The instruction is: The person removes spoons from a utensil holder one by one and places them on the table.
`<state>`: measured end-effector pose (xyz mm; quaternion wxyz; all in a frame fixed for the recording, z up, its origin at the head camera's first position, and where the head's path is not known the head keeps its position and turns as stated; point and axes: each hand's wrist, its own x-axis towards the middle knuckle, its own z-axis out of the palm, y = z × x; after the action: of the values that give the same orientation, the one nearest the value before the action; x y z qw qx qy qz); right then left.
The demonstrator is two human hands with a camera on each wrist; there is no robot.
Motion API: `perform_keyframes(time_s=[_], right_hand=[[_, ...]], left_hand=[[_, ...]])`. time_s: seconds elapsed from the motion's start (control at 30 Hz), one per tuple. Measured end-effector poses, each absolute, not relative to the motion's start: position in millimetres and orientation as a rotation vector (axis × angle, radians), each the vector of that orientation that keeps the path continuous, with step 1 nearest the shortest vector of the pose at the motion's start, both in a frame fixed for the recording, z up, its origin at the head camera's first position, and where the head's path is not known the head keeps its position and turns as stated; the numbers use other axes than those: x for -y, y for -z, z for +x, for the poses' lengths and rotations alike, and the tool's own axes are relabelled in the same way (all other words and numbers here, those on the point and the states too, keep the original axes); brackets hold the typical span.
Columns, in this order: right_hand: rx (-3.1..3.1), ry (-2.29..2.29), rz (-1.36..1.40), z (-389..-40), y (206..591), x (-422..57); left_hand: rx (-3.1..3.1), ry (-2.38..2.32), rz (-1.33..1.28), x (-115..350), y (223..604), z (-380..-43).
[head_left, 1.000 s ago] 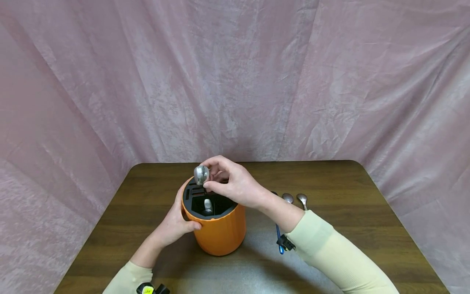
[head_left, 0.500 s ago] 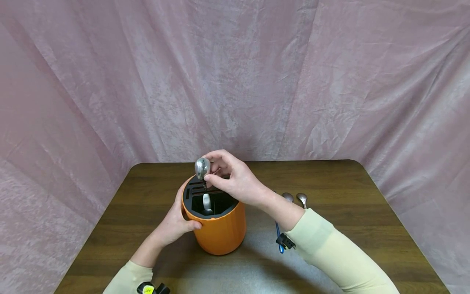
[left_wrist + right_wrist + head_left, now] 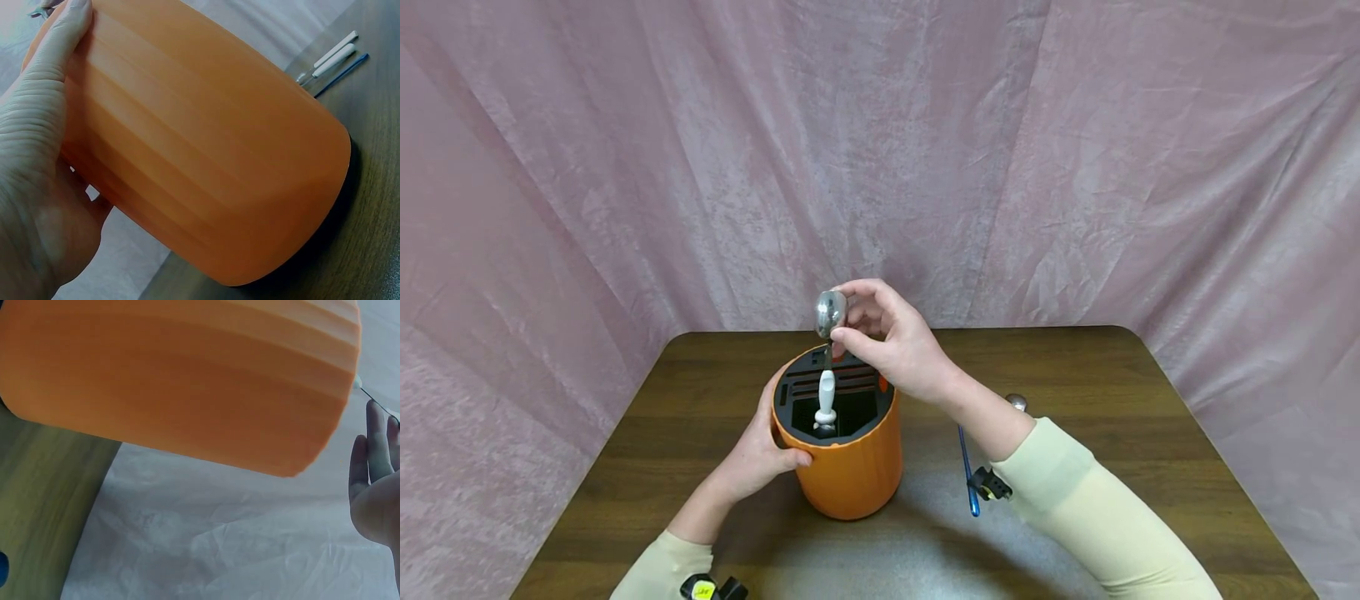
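Note:
An orange round utensil holder (image 3: 850, 479) with a black slotted top (image 3: 786, 392) stands upright on the table. My left hand (image 3: 763, 450) grips its left side, thumb on the front; the fingers behind are mostly hidden. In the left wrist view the same hand (image 3: 37, 150) lies along the orange wall. Over the top, my right hand (image 3: 898, 342) pinches a spoon (image 3: 826, 392) near its shiny bowl, which points up. The spoon's white handle hangs down into the large front opening. In the right wrist view, my right hand (image 3: 378, 481) is beside the holder's rim.
Right of the holder, a blue-handled utensil (image 3: 967, 475) and a spoon bowl (image 3: 1017, 402) lie partly under my right forearm. White handles (image 3: 337, 56) lie beside the blue one in the left wrist view. A pink curtain (image 3: 880, 167) hangs behind the wooden table (image 3: 1112, 433).
My right hand has risen and moved slightly right with the spoon, so more of the white handle shows above the opening. My left hand and the holder have stayed in place.

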<state>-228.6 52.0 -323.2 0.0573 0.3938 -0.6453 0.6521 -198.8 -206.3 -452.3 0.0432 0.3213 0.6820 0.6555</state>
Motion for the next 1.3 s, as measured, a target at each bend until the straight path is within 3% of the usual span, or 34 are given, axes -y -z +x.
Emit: perform_keyframes(time_s=[0.67, 1.3], right_hand=[[1.654, -2.224, 1.021, -237, 298, -78], [1.602, -2.124, 0.728, -238, 293, -157]], left_hand=[[-2.075, -2.017, 0.993, 205, 453, -200], [-2.022, -2.040, 1.017, 203, 457, -198]])
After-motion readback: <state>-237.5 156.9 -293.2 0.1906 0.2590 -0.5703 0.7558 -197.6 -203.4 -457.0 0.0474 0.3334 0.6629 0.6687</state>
